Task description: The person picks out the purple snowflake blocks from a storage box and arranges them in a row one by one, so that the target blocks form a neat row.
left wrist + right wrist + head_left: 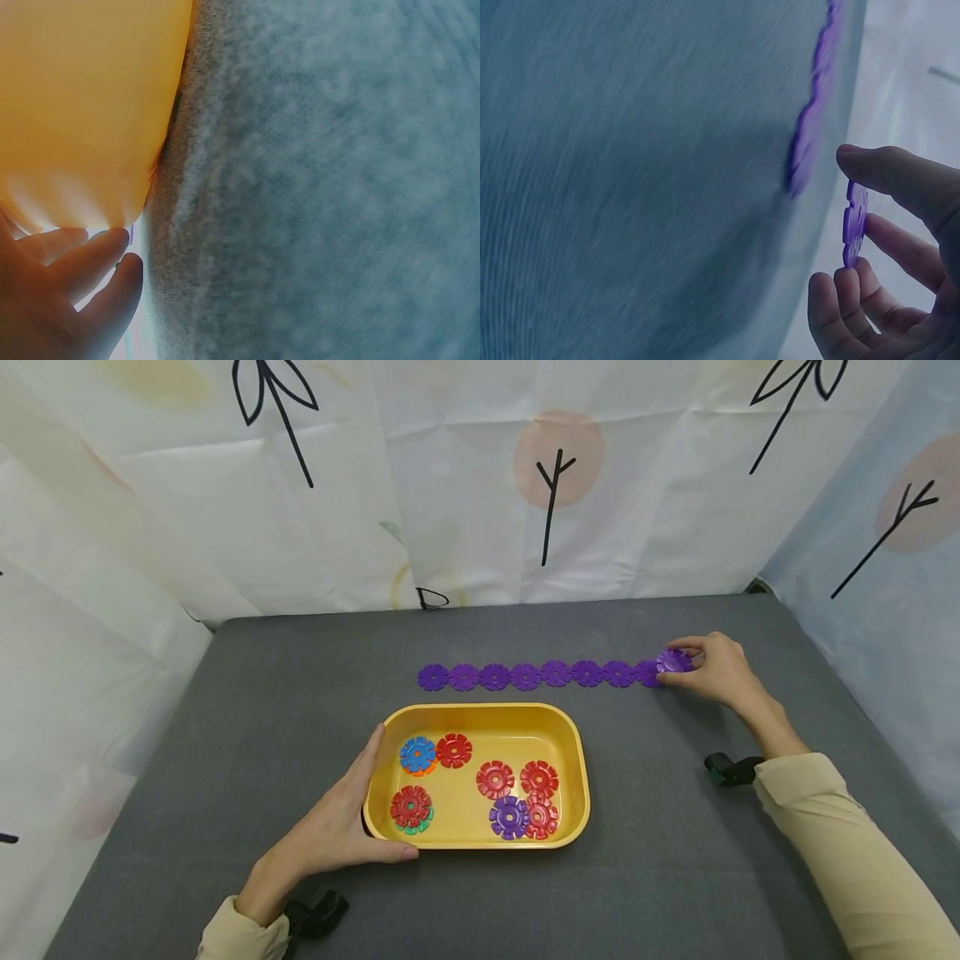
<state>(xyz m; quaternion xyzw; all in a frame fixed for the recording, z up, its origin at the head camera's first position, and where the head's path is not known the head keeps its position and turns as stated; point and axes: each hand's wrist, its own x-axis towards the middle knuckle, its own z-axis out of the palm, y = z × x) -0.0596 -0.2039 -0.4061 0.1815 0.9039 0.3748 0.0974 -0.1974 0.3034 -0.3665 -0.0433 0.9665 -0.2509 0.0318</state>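
Note:
A purple flower-shaped disc [855, 225] is pinched between the thumb and fingers of my right hand [716, 672]. In the head view it overlaps the right end of a row of several purple flower discs [525, 677]; the right wrist view shows it raised off the table, apart from the row. My left hand [337, 822] touches the left end of a yellow tray [480, 715], thumb stretched along its front edge. In the left wrist view, its fingertips [116, 238] meet the tray's outer wall. Part of those fingers is hidden behind the tray in the head view.
Inside the tray lie several red flower discs [453, 750], a blue one [417, 753] over an orange one, a green one under a red one, and a purple one [508, 817]. Grey cloth [600, 893] covers the table; printed white curtains [465, 485] hang behind it.

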